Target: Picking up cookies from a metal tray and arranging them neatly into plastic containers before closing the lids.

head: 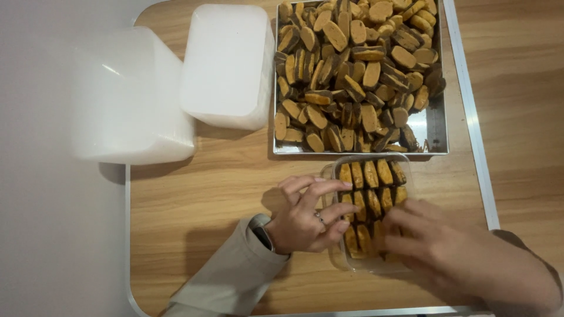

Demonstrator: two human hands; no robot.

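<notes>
Right hand [452, 246] nearest, fingers spread loose over clear container [405, 176] of biscuits [370, 194], gripping nothing. Left hand [305, 214] open, fingertips touching container's left side. Container on wooden table [205, 194], just below steel tray [437, 132].

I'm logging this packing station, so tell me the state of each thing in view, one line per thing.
Metal tray: on the table, mostly full of loose cookies.
Clear plastic container: open, no lid on, filled with rows of cookies standing on edge.
Two white plastic tubs: beside the tray, contents not visible.
Left hand: fingers spread, touching the container's left edge.
Right hand: blurred, over the container's lower right.
</notes>
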